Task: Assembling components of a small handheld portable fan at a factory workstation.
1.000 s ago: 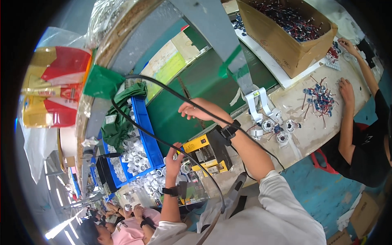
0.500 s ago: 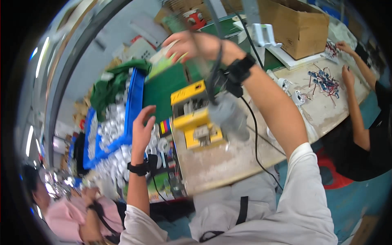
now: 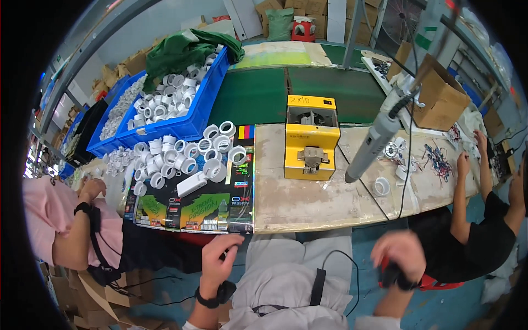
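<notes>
My left hand (image 3: 220, 257) hovers at the table's front edge. Its fingers are loosely bent, thumb apart, with nothing seen in them. My right hand (image 3: 400, 253), smeared by motion, is low in front of the table; its fingers cannot be made out. A grey electric screwdriver (image 3: 373, 147) hangs tilted over the table, touched by neither hand. Behind it to the left stands a yellow screw feeder (image 3: 311, 137). White plastic rings (image 3: 176, 157) lie heaped on printed cardboard (image 3: 184, 212), along with a white lamp-like part (image 3: 192, 184).
Blue bins (image 3: 212, 91) of white parts stand at the far left under green cloth (image 3: 176, 55). A white cup-shaped part (image 3: 380, 186) and wired parts (image 3: 437, 159) lie at right. A cardboard box (image 3: 440, 96) is behind. Co-workers sit on both sides; black cables hang down.
Both my hands have drawn back from over the table toward my body; the right one was raised far forward near the hanging tool. The view has turned and levelled.
</notes>
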Tool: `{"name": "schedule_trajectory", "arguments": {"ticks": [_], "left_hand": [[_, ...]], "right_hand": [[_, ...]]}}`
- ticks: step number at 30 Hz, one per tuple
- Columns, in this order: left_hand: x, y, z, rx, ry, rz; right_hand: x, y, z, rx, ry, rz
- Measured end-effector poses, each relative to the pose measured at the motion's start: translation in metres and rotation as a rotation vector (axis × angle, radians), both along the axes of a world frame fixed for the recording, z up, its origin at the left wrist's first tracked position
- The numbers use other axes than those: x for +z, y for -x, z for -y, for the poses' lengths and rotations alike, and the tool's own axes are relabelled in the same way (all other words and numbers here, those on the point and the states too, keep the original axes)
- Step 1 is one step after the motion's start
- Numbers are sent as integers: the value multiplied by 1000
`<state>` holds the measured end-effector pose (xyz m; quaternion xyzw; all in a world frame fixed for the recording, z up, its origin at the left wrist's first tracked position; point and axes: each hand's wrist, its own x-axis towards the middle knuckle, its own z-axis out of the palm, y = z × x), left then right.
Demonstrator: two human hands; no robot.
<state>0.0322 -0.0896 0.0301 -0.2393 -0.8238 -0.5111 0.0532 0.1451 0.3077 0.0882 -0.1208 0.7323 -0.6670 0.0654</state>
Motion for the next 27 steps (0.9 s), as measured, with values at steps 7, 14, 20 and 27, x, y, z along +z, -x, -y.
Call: {"name": "schedule_trajectory", "arguments": {"ticks": [7, 14, 20, 27], "left_hand": [[-100, -36, 37, -80, 403, 410], [-163, -64, 72, -100, 287, 826], [-179, -128, 143, -101, 177, 1031], [-181, -134, 118, -54, 271, 1206]], "right_hand": [[-140, -161, -1, -242, -316, 1095], [-83, -37, 30, -194, -259, 496], [-139, -32, 23, 542, -644, 728], [-161, -31, 8, 601, -817, 880]]}}
